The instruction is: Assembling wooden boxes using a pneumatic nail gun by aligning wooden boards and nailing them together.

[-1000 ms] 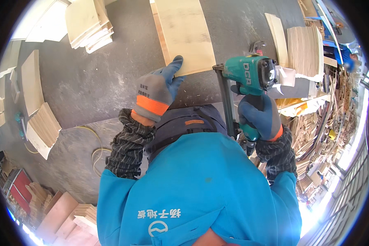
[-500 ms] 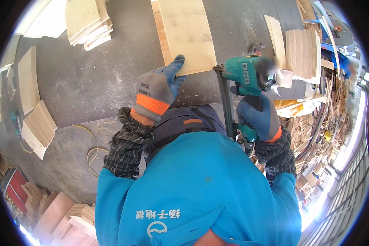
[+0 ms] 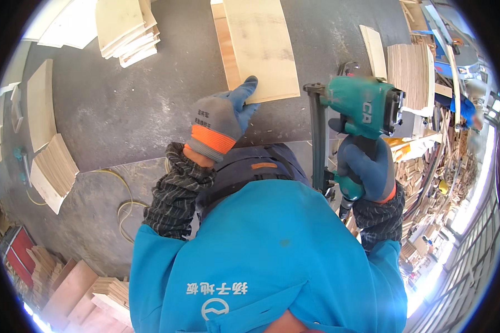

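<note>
A pale wooden board [image 3: 264,50] lies on the dark worktable, pointing away from me. Along its left side, a browner wood strip [image 3: 226,50] shows from under it. My left hand [image 3: 228,114], in a grey and blue glove, grips the board's near-left corner, thumb on top and the other fingers at the near edge. To the right of the board, my right hand [image 3: 368,166] is wrapped around the handle of a teal nail gun [image 3: 356,102]. The gun's long dark magazine [image 3: 319,141] runs toward my body, and its nose stands just off the board's near-right corner.
Stacked pale boards [image 3: 126,28] sit at the far left of the worktable [image 3: 144,105]; another stack [image 3: 408,75] stands at the right beside a leaning thin panel [image 3: 374,50]. Below, a yellow hose [image 3: 129,208] loops on the floor. Wood scraps [image 3: 422,183] pile up at the right.
The nail gun in my right hand has moved right, away from the board's near-right corner, and turned. My left hand keeps its grip on the board; the whole view has shifted slightly.
</note>
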### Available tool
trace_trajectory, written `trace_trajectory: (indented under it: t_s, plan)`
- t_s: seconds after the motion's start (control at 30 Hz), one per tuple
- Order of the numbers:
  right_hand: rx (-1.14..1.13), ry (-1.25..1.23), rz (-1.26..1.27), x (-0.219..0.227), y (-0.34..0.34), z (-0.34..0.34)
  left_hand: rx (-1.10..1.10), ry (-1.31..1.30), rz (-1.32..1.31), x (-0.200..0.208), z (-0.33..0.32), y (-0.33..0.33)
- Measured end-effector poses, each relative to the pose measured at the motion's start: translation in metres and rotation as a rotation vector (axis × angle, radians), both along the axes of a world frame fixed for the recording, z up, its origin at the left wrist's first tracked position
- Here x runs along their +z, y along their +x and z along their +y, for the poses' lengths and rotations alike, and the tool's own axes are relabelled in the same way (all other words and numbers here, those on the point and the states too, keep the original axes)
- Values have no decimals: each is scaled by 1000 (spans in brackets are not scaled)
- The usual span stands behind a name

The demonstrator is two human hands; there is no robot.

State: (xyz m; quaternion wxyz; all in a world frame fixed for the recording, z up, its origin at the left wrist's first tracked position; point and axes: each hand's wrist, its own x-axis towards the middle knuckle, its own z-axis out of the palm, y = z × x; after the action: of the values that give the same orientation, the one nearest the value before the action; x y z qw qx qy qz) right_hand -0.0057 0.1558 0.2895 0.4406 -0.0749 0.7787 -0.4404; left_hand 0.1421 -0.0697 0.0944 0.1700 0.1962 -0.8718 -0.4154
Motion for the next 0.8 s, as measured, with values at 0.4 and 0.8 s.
trace_trajectory:
  t_s: [0.4, 0.8]
  plan:
    - [246, 64, 4, -35, 18, -21, -31, 47, -31, 8, -6, -2]
    - [299, 111, 41, -50, 28, -33, -64, 60, -76, 5, -9, 2]
